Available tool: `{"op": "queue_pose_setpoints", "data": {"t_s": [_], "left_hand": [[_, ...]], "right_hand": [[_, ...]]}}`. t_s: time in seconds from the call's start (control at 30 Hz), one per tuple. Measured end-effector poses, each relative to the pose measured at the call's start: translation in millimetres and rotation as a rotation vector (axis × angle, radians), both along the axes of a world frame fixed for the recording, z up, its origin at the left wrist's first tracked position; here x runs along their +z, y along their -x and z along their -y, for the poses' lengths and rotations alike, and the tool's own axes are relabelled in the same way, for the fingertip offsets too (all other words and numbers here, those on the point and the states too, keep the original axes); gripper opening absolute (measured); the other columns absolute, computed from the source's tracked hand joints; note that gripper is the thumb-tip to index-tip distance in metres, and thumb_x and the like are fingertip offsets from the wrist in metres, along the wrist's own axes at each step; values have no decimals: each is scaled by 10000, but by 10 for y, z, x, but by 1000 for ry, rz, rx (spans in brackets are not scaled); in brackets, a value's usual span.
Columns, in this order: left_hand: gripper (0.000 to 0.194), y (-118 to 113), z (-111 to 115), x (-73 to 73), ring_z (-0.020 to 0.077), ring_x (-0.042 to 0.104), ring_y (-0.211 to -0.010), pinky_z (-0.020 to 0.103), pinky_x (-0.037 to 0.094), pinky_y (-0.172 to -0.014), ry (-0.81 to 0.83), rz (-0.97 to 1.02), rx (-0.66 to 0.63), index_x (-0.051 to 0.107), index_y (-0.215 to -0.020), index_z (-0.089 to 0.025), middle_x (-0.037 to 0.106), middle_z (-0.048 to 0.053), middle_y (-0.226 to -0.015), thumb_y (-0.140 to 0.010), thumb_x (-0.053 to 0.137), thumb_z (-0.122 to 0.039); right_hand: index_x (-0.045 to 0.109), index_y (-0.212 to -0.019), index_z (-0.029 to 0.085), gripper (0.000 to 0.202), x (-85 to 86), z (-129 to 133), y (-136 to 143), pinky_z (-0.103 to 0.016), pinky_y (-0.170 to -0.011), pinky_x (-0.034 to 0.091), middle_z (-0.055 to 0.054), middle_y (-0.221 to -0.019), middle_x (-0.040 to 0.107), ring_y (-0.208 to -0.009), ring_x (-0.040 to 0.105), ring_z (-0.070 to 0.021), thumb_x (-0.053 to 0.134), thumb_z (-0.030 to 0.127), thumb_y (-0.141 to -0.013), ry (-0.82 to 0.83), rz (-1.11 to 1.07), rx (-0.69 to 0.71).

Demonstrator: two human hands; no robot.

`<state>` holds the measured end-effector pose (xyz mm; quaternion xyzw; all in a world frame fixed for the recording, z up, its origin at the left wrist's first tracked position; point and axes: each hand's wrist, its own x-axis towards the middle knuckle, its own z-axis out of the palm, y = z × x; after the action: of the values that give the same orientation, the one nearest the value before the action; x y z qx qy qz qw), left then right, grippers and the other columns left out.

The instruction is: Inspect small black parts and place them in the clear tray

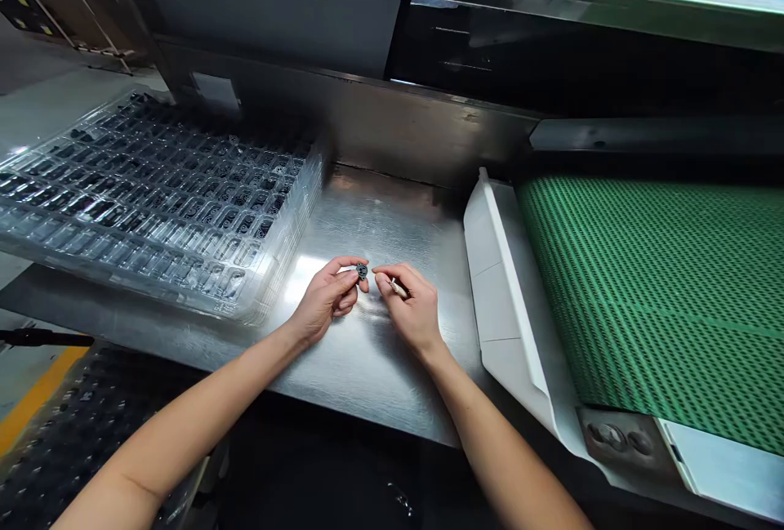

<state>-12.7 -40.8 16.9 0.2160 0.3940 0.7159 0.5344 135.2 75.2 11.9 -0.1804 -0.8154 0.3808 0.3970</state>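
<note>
Bare on the left hand (327, 301) and bare on the right hand (416, 309), above the tabletop (371, 383)! Bare again along the left forearm (202, 416) and right forearm (490, 432), slim by the wrists, thicker past the tabletop's near edge, and, out there, finely creased on the left!

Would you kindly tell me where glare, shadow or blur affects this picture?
Head view: glare streaks the clear plastic trays and whitens a patch of the metal worktop beside the left hand; head view: the green mesh belt fades into shadow at its far edge; head view: fine detail on the small dark part is unclear.
</note>
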Motion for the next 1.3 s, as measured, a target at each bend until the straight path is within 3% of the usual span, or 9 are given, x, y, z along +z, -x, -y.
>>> {"op": "queue_pose_setpoints", "data": {"t_s": [0.13, 0.23, 0.43, 0.63, 1.3], "left_hand": [[443, 8, 6, -9, 50, 370, -508, 178, 210, -439, -12, -31, 13, 699, -1233, -194, 672, 17, -880, -905, 886, -425], [429, -1, 5, -15, 51, 368, -513, 183, 198, -449, -22, -56, 21, 689, -1236, -191, 672, 19, -873, -922, 870, -421], [423, -24, 8, -5, 52, 366, -508, 194, 209, -471, -57, -119, 71, 692, -1225, -184, 688, 27, -852, -933, 858, -441], [426, -35, 11, -9, 57, 369, -509, 201, 241, -484, -59, -149, 102, 710, -1216, -178, 697, 34, -835, -924, 865, -447], [441, -5, 9, -13, 47, 358, -507, 200, 229, -481, -44, -119, 114, 750, -1208, -148, 692, 44, -827, -901, 885, -434]], "right_hand": [[739, -1043, 224, 519, -10, 2, -32, -339, -675, 461, -44, -971, 658, -790, 633, -210, 486, 649, -1202, -90, 71, -10], [690, -938, 218, 603, -30, 13, -43, -331, -665, 420, -37, -943, 614, -744, 595, -185, 372, 631, -1241, -173, 123, -52], [597, -830, 220, 617, -77, -8, -38, -350, -623, 318, -19, -790, 531, -625, 483, -181, 383, 620, -1248, -349, 185, -171], [573, -795, 227, 620, -82, -22, -34, -376, -622, 288, -34, -759, 549, -623, 466, -205, 393, 607, -1251, -477, 201, -213], [577, -801, 233, 597, -102, -72, -56, -391, -633, 304, -41, -763, 567, -647, 502, -222, 414, 589, -1251, -578, 214, -254]]}}
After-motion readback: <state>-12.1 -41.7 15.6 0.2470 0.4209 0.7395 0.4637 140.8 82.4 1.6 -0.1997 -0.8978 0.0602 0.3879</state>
